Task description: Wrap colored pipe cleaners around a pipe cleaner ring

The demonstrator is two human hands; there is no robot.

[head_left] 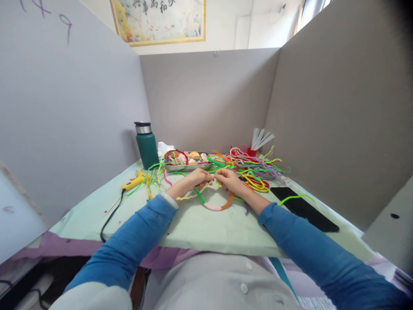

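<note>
My left hand (197,178) and my right hand (228,179) meet over the middle of the table, fingers pinched, tips almost touching. A ring of fuzzy pipe cleaner (213,208), with green, pink and orange stretches, hangs beneath them. Its upper part is hidden behind the fingers. One pale yellow pipe cleaner (189,197) runs from the lower left up to my fingertips, its tail loose below my left hand. Exactly which strand each fingertip presses is too small to make out.
Loose pipe cleaners (248,163) pile up at the back right. Behind my hands stands a metal tray (189,167) of shells. A green bottle (147,148) and a yellow glue gun (133,183) with a cord are left; a black phone-like slab (305,210) lies right. Grey partitions (209,94) enclose the table.
</note>
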